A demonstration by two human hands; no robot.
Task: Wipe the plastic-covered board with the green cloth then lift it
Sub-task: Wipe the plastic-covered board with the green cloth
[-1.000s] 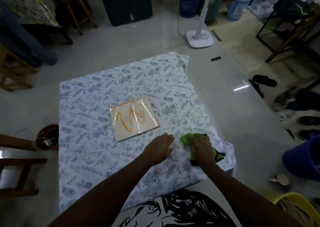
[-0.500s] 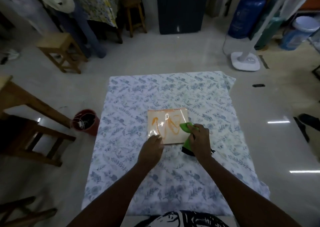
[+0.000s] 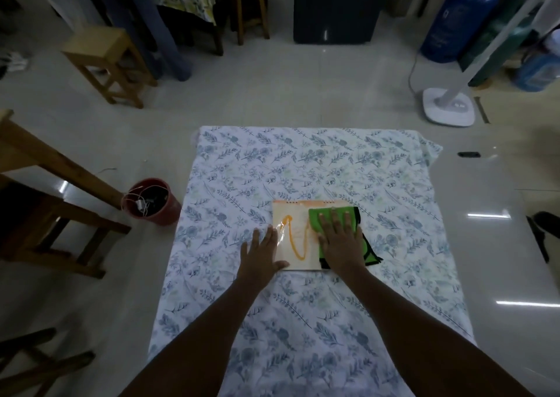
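Note:
The plastic-covered board (image 3: 295,239) lies flat on the floral tablecloth (image 3: 318,169), with an orange squiggle on its left half. The green cloth (image 3: 318,217), black-edged, is spread over the board's right half. My right hand (image 3: 339,239) lies flat on the cloth with fingers spread, pressing it onto the board. My left hand (image 3: 262,252) rests flat on the board's left edge, fingers apart, thumb on its near-left corner. The cloth and my right hand hide the right part of the board.
A red bucket (image 3: 151,202) with cables stands on the floor left of the table. Wooden stools (image 3: 103,66) and a wooden frame (image 3: 45,214) are at the left. A white fan base (image 3: 448,108) and blue containers (image 3: 451,17) stand far right.
My right hand has carried the green cloth from the table's near right onto the board and flattened it there. My left hand has moved to the board's left edge. The view has shifted.

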